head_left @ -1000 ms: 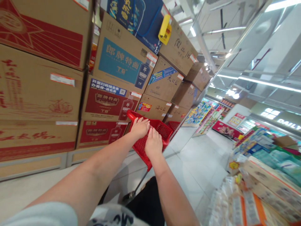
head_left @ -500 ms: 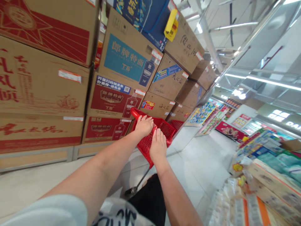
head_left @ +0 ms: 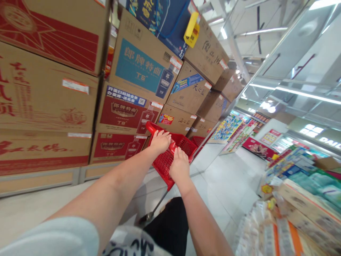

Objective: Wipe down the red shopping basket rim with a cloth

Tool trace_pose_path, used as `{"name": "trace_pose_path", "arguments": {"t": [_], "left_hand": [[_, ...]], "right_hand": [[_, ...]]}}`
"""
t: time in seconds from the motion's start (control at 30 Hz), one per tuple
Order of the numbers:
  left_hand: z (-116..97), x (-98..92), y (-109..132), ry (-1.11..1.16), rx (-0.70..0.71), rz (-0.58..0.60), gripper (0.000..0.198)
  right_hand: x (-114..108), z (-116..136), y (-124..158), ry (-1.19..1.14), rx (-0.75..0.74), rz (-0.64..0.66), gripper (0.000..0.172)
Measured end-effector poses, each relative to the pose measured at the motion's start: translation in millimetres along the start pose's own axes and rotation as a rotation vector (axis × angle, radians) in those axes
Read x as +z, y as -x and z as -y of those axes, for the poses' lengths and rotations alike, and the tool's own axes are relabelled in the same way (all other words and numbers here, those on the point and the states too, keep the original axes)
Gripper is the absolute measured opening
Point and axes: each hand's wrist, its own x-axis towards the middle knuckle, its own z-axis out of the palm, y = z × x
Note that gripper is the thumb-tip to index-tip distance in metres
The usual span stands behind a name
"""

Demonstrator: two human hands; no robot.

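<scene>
Both of my hands rest on the handle of a red plastic shopping cart (head_left: 183, 142) in a supermarket aisle. My left hand (head_left: 160, 140) curls over the upper left part of the red handle bar. Just below it, my right hand (head_left: 179, 165) closes round the same bar. The cart's mesh basket looks empty from here. A metal leg and a wheel (head_left: 147, 217) of the cart show below my arms.
Stacked brown liquor cartons (head_left: 138, 81) wall the left side, close to the cart. A second red cart (head_left: 198, 141) stands ahead by the cartons. Low displays of packaged goods (head_left: 298, 188) line the right. Pale tiled floor (head_left: 223, 177) runs ahead between them.
The view shifted slightly along the aisle. My right hand's fingers, lying flatter on the handle a second ago, have curled more tightly round it. My left hand keeps its hold.
</scene>
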Motion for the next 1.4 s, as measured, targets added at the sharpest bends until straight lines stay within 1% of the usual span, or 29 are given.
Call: {"name": "trace_pose_path", "arguments": {"t": [0.1, 0.17, 0.23, 0.33, 0.43, 0.53, 0.63, 0.73, 0.8, 0.87, 0.97, 1.07, 1.13, 1.3, 1.33, 1.4], "left_hand": [[5.9, -1.7, -4.6, -0.007, 0.002, 0.013, 0.045], [9.1, -1.8, -6.4, -0.012, 0.002, 0.014, 0.044], [8.9, -0.8, -5.7, -0.018, -0.001, 0.001, 0.044], [0.8, -0.8, -0.5, -0.029, -0.007, -0.031, 0.042], [-10.2, -7.0, 3.8, -0.064, 0.025, -0.034, 0.04], [-17.0, -15.9, 2.6, -0.091, 0.086, 0.007, 0.039], [-22.4, -19.3, 1.3, -0.093, 0.111, 0.05, 0.043], [-32.7, -17.5, 3.9, -0.088, 0.118, 0.088, 0.044], [-40.5, -17.2, 4.6, -0.081, 0.128, 0.129, 0.041], [-45.3, -19.0, 2.3, -0.08, 0.149, 0.183, 0.038], [-44.0, -23.1, -4.3, -0.088, 0.178, 0.263, 0.039], [-38.4, -24.2, -6.6, -0.095, 0.169, 0.305, 0.05], [-36.5, -23.5, -4.2, -0.1, 0.167, 0.307, 0.053], [-35.4, -25.8, 4.1, -0.114, 0.223, 0.301, 0.038], [-35.0, -26.9, 4.9, -0.114, 0.225, 0.293, 0.038], [-34.2, -28.3, 5.6, -0.112, 0.215, 0.269, 0.043]], "right_hand": [[-2.0, 4.8, -9.8, -0.013, -0.039, 0.053, 0.065], [-1.7, 3.6, -8.4, -0.004, -0.072, 0.052, 0.065], [-0.2, 1.8, -4.1, 0.005, -0.066, 0.03, 0.063], [3.2, 4.5, -3.3, 0.0, -0.013, 0.004, 0.058], [6.1, 9.7, -9.7, -0.016, 0.001, -0.017, 0.054], [6.8, 5.3, -6.9, -0.012, -0.021, -0.075, 0.052], [5.6, -7.5, 10.9, 0.005, -0.052, -0.137, 0.051], [4.5, -14.4, 27.0, 0.02, 0.024, -0.17, 0.05], [5.1, -13.6, 29.4, 0.017, 0.103, -0.174, 0.052], [6.0, -12.4, 27.0, -0.01, 0.117, -0.169, 0.057], [4.8, -15.6, 23.6, -0.073, 0.045, -0.15, 0.066], [0.7, -18.5, 25.2, -0.123, 0.032, -0.124, 0.07], [-1.9, -14.5, 26.0, -0.139, 0.062, -0.117, 0.07], [-4.5, 1.8, 24.0, -0.141, 0.005, -0.1, 0.07], [-4.7, 2.4, 24.5, -0.133, 0.018, -0.097, 0.068], [-4.3, 1.1, 26.3, -0.114, 0.091, -0.101, 0.066]]}}
